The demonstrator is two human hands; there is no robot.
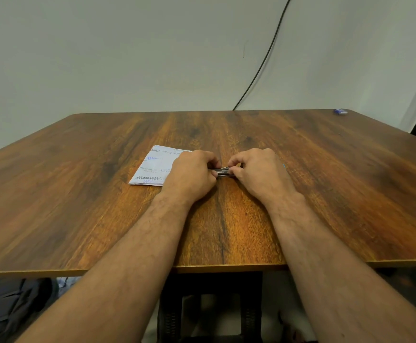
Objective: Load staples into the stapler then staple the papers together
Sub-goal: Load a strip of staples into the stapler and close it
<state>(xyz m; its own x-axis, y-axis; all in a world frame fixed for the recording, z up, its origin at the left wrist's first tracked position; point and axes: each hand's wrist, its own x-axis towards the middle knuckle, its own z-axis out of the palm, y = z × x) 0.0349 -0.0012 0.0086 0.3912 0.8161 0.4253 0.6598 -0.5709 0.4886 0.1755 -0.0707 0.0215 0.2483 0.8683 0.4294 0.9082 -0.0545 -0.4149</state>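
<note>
A small metal stapler lies low over the middle of the wooden table, held between both hands. My left hand grips its left end and my right hand pinches its right end with thumb and fingers. Only a short shiny stretch of the stapler shows between the fingers; the rest is hidden, and I cannot tell whether it is open. Any staples are out of sight. A stack of white papers with blue and black scribbles lies flat just left of my left hand, partly covered by it.
A small blue box sits at the table's far right corner. A black cable runs down the wall behind the table. The table's near edge crosses my forearms; a dark bag lies on the floor below left.
</note>
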